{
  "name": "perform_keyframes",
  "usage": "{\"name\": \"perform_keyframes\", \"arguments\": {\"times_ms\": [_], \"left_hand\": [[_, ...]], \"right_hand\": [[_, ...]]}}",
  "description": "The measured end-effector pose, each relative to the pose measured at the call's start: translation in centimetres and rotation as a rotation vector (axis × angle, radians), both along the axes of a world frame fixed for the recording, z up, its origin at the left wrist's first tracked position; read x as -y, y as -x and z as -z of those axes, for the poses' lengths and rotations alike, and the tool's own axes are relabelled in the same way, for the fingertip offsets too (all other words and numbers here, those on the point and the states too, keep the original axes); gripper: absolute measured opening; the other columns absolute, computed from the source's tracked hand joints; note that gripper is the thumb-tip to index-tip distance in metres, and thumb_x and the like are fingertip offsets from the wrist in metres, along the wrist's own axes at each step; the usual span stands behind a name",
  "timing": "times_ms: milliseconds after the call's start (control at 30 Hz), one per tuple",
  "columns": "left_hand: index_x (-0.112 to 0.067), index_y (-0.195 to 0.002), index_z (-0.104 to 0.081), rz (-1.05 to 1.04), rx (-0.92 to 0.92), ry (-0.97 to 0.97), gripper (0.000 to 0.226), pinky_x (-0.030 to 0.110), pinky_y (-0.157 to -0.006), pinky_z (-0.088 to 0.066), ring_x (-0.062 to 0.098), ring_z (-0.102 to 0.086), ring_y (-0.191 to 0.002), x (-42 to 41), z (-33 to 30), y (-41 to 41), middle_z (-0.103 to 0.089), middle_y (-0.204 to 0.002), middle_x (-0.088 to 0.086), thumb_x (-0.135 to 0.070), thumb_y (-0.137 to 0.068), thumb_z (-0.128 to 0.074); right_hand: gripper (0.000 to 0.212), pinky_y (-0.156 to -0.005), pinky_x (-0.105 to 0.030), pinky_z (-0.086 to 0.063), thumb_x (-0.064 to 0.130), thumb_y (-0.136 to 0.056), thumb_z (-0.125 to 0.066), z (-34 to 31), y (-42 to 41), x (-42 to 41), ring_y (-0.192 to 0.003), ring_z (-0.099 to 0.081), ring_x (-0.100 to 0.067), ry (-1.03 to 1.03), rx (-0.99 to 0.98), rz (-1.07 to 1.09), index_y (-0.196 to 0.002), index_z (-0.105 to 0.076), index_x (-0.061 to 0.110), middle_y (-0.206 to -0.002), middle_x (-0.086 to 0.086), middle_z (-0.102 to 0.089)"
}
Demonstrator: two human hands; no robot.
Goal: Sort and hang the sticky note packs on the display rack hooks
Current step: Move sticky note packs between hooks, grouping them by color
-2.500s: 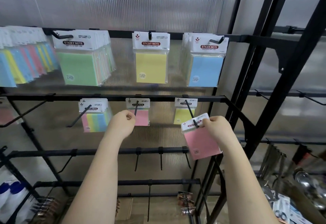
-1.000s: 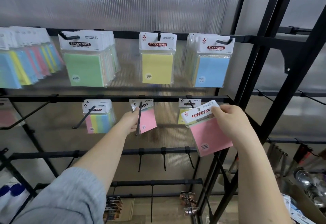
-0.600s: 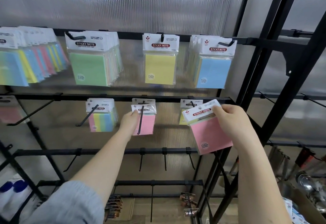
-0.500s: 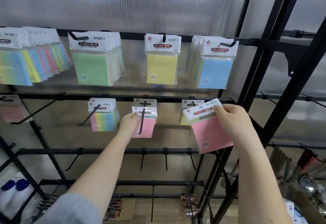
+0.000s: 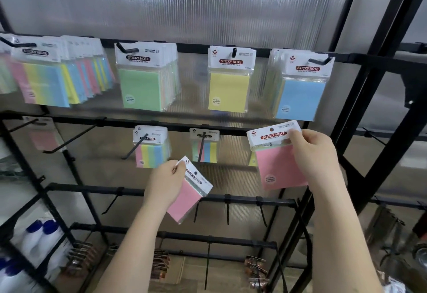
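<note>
My left hand (image 5: 165, 183) grips a small pink sticky note pack (image 5: 189, 195), tilted, off any hook and below the second rail. My right hand (image 5: 316, 154) holds a larger pink sticky note pack (image 5: 280, 162) by its white header, in front of the right hook of that rail. On the second rail hang a small striped pack (image 5: 151, 148) and another small striped pack (image 5: 204, 148). The top rail carries rainbow packs (image 5: 46, 80), green packs (image 5: 143, 84), a yellow pack (image 5: 230, 82) and blue packs (image 5: 300, 91).
A black metal rack (image 5: 360, 98) stands before a ribbed translucent panel. Bare hooks (image 5: 74, 139) stick out on the second rail's left, and several short hooks (image 5: 227, 209) hang on the third rail. A faint pink pack (image 5: 42, 134) hangs far left. White bottles with blue caps (image 5: 38, 235) sit lower left.
My left hand pulled the small pink pack off the middle hook and lowered it, uncovering a striped pack behind. My right hand kept the larger pink pack, raising it slightly.
</note>
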State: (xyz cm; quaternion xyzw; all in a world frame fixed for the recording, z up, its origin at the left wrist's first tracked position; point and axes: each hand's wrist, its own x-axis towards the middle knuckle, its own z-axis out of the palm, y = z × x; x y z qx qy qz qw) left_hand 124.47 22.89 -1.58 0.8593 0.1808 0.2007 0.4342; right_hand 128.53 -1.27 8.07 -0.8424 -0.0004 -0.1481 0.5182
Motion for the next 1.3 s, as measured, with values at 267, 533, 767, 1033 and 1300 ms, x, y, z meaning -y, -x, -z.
{"name": "perform_keyframes", "arguments": {"times_ms": [267,533,767,1033,1300], "left_hand": [[-0.008,-0.065,-0.045,-0.106,0.065,-0.099,0.042,0.025,-0.05,-0.028,0.014,-0.047,-0.057,0.5,-3.0,1.5,-0.053,-0.063,0.001,-0.029,-0.1,-0.037],[-0.005,-0.078,-0.059,-0.327,0.162,-0.081,0.038,0.03,-0.055,-0.035,0.022,-0.053,-0.065,-1.1,-3.5,4.8,-0.061,-0.071,0.005,-0.029,-0.099,-0.04],[-0.008,-0.086,-0.062,-0.422,0.185,-0.099,0.034,0.024,-0.056,-0.036,0.018,-0.053,-0.07,-2.7,-4.3,9.1,-0.062,-0.083,0.004,-0.027,-0.1,-0.038],[-0.004,-0.088,-0.064,-0.429,0.195,-0.037,0.042,0.039,-0.068,-0.046,0.03,-0.06,-0.079,-10.1,-3.9,14.2,-0.067,-0.089,0.01,-0.033,-0.1,-0.035],[-0.011,-0.083,-0.057,-0.374,0.137,-0.181,0.035,0.028,-0.054,-0.026,0.02,-0.048,-0.077,-20.8,-4.9,20.0,-0.057,-0.084,0.002,-0.03,-0.102,-0.034]], "right_hand": [[0.035,-0.055,-0.028,-0.03,0.025,-0.097,-0.043,0.0,-0.4,0.4,-0.059,-0.041,-0.012,-0.03,0.008,-0.069,-0.088,-0.064,-0.001,-0.065,0.002,-0.051],[0.036,-0.059,-0.027,-0.033,0.031,-0.098,-0.044,0.1,-0.7,0.3,-0.067,-0.046,-0.012,-0.042,0.061,-0.215,-0.087,-0.065,0.003,-0.075,0.001,-0.061],[0.026,-0.058,-0.023,-0.036,0.034,-0.099,-0.046,0.3,2.1,-2.5,-0.067,-0.05,-0.003,-0.093,0.058,-0.328,-0.083,-0.065,0.026,-0.073,0.015,-0.062],[0.032,-0.051,-0.016,-0.031,0.033,-0.098,-0.048,0.5,6.9,-9.3,-0.053,-0.041,0.0,-0.131,0.125,-0.318,-0.076,-0.064,0.016,-0.063,0.009,-0.056],[0.039,-0.049,-0.022,-0.025,0.03,-0.098,-0.049,2.3,14.2,-20.4,-0.047,-0.035,-0.001,-0.214,0.185,-0.195,-0.063,-0.053,0.013,-0.054,0.01,-0.044]]}}
